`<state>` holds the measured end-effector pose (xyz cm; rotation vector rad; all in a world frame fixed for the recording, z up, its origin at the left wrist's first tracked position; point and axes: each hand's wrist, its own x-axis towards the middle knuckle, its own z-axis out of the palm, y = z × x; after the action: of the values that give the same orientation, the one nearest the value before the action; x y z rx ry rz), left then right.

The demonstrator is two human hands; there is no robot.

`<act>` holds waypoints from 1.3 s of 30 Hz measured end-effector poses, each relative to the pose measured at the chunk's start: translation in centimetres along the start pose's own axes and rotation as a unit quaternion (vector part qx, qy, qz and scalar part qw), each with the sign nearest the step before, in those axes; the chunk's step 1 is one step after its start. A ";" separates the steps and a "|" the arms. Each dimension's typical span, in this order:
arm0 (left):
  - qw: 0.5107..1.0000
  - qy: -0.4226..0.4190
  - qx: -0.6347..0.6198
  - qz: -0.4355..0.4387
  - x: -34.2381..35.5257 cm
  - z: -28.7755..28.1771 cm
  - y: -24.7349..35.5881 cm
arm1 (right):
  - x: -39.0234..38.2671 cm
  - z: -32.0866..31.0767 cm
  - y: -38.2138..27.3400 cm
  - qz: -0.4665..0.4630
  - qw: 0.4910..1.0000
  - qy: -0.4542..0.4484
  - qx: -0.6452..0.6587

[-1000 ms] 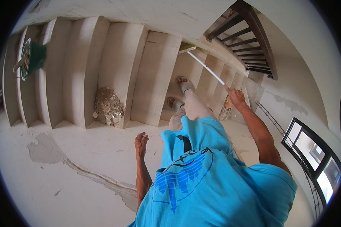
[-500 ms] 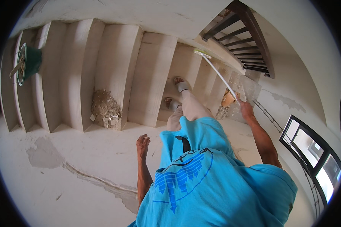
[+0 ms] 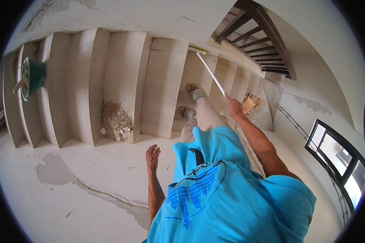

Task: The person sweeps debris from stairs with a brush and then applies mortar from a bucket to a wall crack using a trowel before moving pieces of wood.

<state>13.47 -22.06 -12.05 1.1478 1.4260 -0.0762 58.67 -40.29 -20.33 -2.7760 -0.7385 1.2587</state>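
My right hand [image 3: 233, 107] grips the lower end of a long white broom handle [image 3: 210, 73]. The pale green broom head [image 3: 197, 49] rests on a stair tread up ahead. My left hand [image 3: 152, 153] hangs loose at my side with its fingers slightly curled and nothing in it. Both my feet in grey sandals [image 3: 195, 92] stand on the pale stone steps [image 3: 162, 89], one foot a step higher than the other. My blue shirt fills the lower middle of the view.
A heap of rubble [image 3: 116, 122] lies on a lower step at the left. A green bucket [image 3: 33, 77] stands on the steps at far left. More debris [image 3: 249, 103] sits near the wall on the right. A dark railing [image 3: 259, 40] runs at upper right; a window [image 3: 336, 162] is at lower right.
My right hand with the broom handle has swung left and nearer to my legs. The broom head shifted left along the upper step. My left hand stays at my side.
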 end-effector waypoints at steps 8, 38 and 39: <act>0.999 -0.018 -0.026 0.005 0.2 1.6 -0.4 | -0.1 -5.1 3.7 -0.146 0.976 0.029 -0.158; 0.999 -0.022 -0.020 0.018 1.4 2.2 1.1 | -1.5 -3.5 0.5 -0.086 0.996 -0.005 -0.017; 0.999 -0.025 -0.028 0.022 1.5 2.2 0.6 | -2.1 -4.4 0.5 -0.089 0.996 -0.015 -0.020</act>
<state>15.75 -22.31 -13.43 1.1237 1.3502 -0.0345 60.79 -40.79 -15.95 -2.6552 -0.9993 1.2681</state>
